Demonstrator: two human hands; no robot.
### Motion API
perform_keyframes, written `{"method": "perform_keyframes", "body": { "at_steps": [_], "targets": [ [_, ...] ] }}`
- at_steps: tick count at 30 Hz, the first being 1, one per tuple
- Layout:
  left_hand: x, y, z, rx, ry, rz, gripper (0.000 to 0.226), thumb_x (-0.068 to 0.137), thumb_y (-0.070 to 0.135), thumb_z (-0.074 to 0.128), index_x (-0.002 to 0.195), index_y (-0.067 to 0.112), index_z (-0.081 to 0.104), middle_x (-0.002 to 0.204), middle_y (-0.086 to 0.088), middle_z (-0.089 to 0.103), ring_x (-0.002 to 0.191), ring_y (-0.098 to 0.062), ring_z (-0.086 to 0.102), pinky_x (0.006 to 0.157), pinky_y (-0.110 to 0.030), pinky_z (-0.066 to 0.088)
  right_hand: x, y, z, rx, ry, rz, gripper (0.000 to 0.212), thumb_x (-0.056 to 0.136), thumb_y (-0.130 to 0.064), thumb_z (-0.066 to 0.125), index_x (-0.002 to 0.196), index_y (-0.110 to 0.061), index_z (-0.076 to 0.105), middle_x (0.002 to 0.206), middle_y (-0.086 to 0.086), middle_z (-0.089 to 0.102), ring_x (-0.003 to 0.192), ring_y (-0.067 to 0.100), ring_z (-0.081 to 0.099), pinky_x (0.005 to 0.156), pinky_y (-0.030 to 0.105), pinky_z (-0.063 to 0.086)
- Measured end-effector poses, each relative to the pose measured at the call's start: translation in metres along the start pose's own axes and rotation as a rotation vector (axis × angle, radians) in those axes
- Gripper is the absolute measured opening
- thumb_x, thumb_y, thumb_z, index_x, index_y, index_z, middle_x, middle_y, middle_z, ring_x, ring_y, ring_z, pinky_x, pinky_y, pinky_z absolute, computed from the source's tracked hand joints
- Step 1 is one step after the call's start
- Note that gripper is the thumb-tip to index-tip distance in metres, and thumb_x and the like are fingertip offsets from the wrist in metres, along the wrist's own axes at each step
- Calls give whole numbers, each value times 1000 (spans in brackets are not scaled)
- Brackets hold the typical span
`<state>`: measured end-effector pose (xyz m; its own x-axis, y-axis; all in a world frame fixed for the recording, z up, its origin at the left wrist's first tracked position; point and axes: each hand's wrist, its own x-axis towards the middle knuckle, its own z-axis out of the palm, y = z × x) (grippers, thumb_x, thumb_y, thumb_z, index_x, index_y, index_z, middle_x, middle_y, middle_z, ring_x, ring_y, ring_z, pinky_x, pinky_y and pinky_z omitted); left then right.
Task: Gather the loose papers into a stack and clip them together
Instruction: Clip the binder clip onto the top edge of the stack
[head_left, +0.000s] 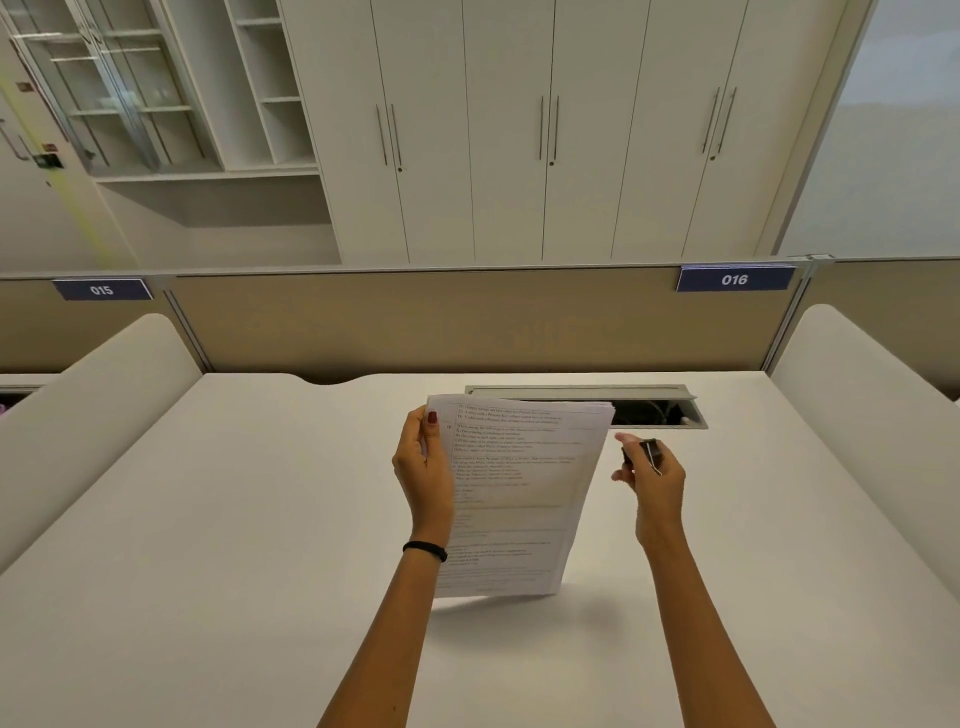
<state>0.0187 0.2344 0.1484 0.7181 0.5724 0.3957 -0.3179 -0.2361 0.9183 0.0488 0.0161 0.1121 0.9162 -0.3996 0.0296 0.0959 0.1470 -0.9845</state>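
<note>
A stack of printed white papers (514, 499) stands nearly upright above the white desk (234, 519), its lower edge lifted off the surface. My left hand (423, 473) grips the stack at its upper left edge, thumb on the front sheet. My right hand (649, 478) is a short way to the right of the papers, apart from them, and pinches a small black binder clip (644, 453) with silver wire handles between the fingers.
An open cable tray slot (660, 405) lies in the desk just behind the papers. Padded side dividers (857, 395) flank the desk left and right. A tan partition (467, 322) with labels 015 and 016 closes the back, cupboards beyond it.
</note>
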Motion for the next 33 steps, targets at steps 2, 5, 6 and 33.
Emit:
{"method": "perform_keyframes", "body": {
  "at_steps": [2,5,6,33],
  "targets": [
    [2,1,-2,-6,14,-9,19,96,28,38,99,19,54,87,10,60,73,-12,61,57,-7,50,-3,-1,-3,-52,-176,-30,22,88,-18,57,109,-12,62,74,3,57,67,18,53,63,27,56],
    [6,-1,-3,-16,39,-22,20,97,28,38,98,18,55,91,2,62,76,-14,61,57,-6,50,-6,-6,-2,-108,-360,-36,20,87,-15,58,107,-11,61,81,3,63,71,21,59,62,27,58],
    [7,-2,-3,-19,47,-26,20,97,28,38,98,17,55,92,0,61,76,-14,60,57,-6,49,-6,-7,0,-111,-380,-35,17,86,-14,59,102,-7,59,90,4,66,74,24,61,62,28,58],
    [-18,-25,-11,-81,-37,-11,15,96,28,32,105,35,41,98,13,55,85,-6,61,63,-11,53,-20,25,13,-240,-324,-253,20,83,-10,63,102,-13,59,99,6,67,91,24,66,70,35,60]
  ]
}}
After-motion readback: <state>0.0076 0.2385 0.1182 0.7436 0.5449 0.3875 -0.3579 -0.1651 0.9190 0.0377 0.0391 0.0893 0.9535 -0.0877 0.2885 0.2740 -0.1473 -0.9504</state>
